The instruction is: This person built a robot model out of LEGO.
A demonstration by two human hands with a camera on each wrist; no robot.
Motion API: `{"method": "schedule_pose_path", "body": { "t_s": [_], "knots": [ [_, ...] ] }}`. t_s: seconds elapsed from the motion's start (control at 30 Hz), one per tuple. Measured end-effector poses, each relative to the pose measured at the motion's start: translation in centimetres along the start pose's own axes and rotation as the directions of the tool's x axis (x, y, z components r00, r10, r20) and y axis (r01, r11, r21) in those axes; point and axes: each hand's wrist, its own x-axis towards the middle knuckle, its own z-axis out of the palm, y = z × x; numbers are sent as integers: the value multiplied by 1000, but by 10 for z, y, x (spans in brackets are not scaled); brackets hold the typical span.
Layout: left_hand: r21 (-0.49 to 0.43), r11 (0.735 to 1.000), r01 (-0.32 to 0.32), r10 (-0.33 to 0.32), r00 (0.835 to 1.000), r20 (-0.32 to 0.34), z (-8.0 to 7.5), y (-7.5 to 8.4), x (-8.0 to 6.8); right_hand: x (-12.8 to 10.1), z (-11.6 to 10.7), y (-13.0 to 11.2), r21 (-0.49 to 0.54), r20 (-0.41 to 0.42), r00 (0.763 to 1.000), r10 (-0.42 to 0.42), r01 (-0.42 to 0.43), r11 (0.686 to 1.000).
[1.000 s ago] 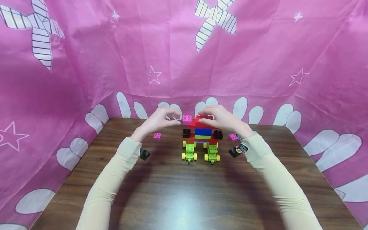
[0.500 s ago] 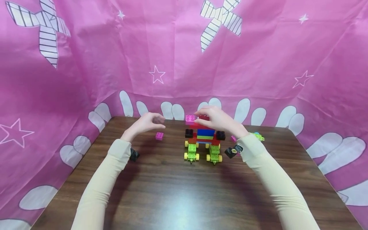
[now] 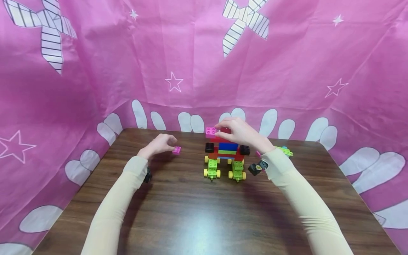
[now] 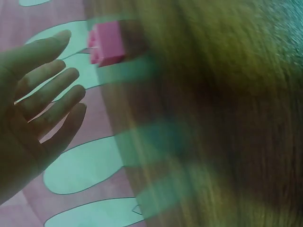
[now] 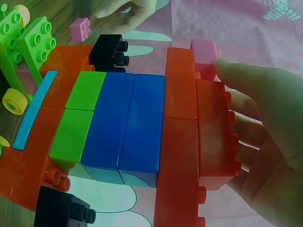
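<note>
Loose pink brick [image 3: 176, 150]: head sharp, left wrist blurred.

The near half of the desk [image 3: 204, 219] lies bare between the two sleeves, giving broad room to pass. At the far middle the block figure [image 3: 227, 154] stands upright and blocks the way, with the right hand [image 3: 239, 132] over its top. Left of it, a bare gap runs to the loose pink brick [image 3: 176, 150], where the left hand [image 3: 157, 145] sits with straight fingers [image 4: 52, 101]. To the right of the figure, small loose pieces [image 3: 283, 151] clutter the far right. The pink cloth wall [image 3: 204, 71] closes in the far, left and right sides.
</note>
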Motion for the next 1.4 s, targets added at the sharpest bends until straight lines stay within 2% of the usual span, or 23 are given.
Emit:
{"method": "schedule_pose_path", "body": {
  "t_s": [0.13,0.4,0.63,0.77,0.93,1.13,1.4],
  "knots": [
    [59,998,20,-21,1000,6,5,-5,1,1,1,-2,2,2,1000,-1,1,1000],
    [114,993,41,-44,999,22,11,-13,1,3,2,-3,-4,5,1000,-4,4,1000],
    [172,985,10,-12,1000,7,18,-16,4,3,0,-4,-6,15,1000,-1,1,1000],
    [180,983,27,-25,1000,-9,19,-16,2,3,1,-4,-6,12,1000,-14,14,1000],
    [152,988,28,-27,1000,-11,19,-15,0,3,1,-2,-3,11,1000,-16,17,1000],
    [61,998,9,-8,1000,-15,15,-15,1,0,0,-2,7,14,1000,-3,3,1000],
    [-72,997,41,-43,999,-24,4,-9,0,-1,0,1,13,15,1000,3,-3,1000]
  ]
}}
